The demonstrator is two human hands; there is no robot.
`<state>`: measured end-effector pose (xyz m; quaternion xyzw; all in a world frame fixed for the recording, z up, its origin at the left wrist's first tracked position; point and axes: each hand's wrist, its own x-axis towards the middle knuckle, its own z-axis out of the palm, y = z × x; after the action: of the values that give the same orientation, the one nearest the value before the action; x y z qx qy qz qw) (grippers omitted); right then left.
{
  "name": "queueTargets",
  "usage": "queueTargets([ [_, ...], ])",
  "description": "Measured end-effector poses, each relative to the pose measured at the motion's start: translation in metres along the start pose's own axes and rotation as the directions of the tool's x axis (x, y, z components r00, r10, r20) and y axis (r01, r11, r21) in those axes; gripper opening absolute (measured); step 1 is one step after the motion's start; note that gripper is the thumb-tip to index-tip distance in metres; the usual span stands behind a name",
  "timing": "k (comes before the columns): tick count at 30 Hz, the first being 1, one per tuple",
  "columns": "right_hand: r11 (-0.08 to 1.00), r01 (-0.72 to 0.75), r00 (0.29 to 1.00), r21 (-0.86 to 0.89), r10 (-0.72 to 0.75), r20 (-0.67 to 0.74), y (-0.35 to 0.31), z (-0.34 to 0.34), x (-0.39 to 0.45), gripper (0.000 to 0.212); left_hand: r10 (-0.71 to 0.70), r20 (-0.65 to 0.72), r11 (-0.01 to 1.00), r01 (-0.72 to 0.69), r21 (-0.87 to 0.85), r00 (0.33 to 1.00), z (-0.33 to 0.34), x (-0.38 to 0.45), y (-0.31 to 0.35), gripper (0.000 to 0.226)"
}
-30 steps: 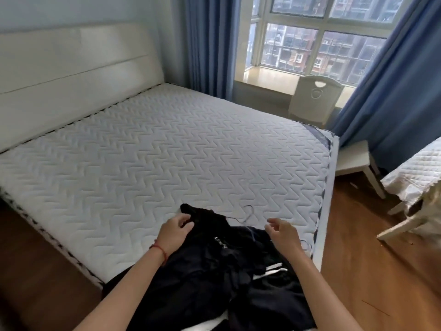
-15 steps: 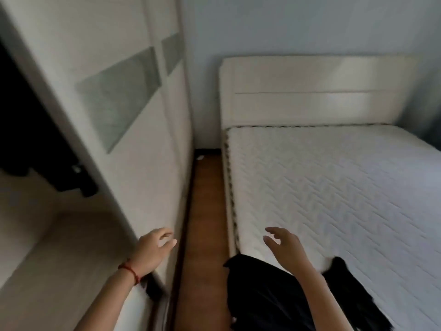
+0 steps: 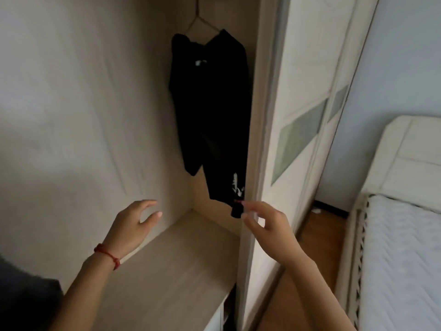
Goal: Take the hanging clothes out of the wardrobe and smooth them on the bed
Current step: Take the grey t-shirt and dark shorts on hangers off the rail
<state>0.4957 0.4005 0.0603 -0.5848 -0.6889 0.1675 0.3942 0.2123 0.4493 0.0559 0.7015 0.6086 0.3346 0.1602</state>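
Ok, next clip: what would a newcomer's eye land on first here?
The black garment, hanging on a wire hanger at the right end of the open wardrobe, stands out against the pale panels. Below it both bare hands reach in: the right hand at its lowest tip, the left hand, a red string bracelet on its wrist, open over the shelf.

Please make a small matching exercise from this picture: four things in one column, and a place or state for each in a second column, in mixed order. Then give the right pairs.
Things
1. black garment
2. left hand
3. red cord
4. bed

Places or states
A. tied round the left wrist
B. at the right edge of the view, outside the wardrobe
C. hanging on a hanger inside the wardrobe
D. open, fingers spread, above the wardrobe shelf

Pairs: 1-C, 2-D, 3-A, 4-B
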Motion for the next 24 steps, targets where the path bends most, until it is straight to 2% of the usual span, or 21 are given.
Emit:
queueTargets([
  [5, 0.969, 0.238, 0.965, -0.061, -0.243, -0.100, -0.063, -0.006, 0.080, 0.037, 0.082, -0.129, 0.996, -0.087, -0.031, 0.988, -0.036, 0.040, 0.012, 0.033],
  [8, 0.924, 0.363, 0.899, -0.117, -0.380, -0.218, -0.097, -0.022, 0.133, 0.036, 0.115, -0.179, 0.991, -0.126, -0.051, 0.977, -0.047, 0.055, 0.017, 0.033],
  [10, 0.901, 0.396, 0.855, -0.175, -0.432, -0.287, -0.117, -0.032, 0.169, 0.038, 0.140, -0.201, 0.987, -0.153, -0.050, 0.970, -0.053, 0.061, 0.019, 0.034],
  [13, 0.883, 0.312, 0.823, -0.352, -0.436, -0.365, -0.140, -0.043, 0.222, 0.044, 0.152, -0.226, 0.986, -0.165, -0.038, 0.962, -0.059, 0.067, 0.022, 0.035],
  [17, 0.865, 0.102, 0.886, -0.491, -0.303, -0.350, -0.161, -0.059, 0.280, 0.053, 0.164, -0.266, 0.986, -0.168, 0.004, 0.950, -0.067, 0.074, 0.024, 0.036],
  [21, 0.899, -0.041, 0.919, -0.437, -0.138, -0.370, -0.163, -0.069, 0.323, 0.053, 0.147, -0.321, 0.989, -0.129, 0.076, 0.936, -0.081, 0.078, 0.028, 0.039],
  [24, 0.928, -0.079, 0.935, -0.365, -0.059, -0.351, -0.162, -0.069, 0.339, 0.038, 0.148, -0.392, 0.985, -0.101, 0.139, 0.908, -0.096, 0.082, 0.036, 0.042],
])
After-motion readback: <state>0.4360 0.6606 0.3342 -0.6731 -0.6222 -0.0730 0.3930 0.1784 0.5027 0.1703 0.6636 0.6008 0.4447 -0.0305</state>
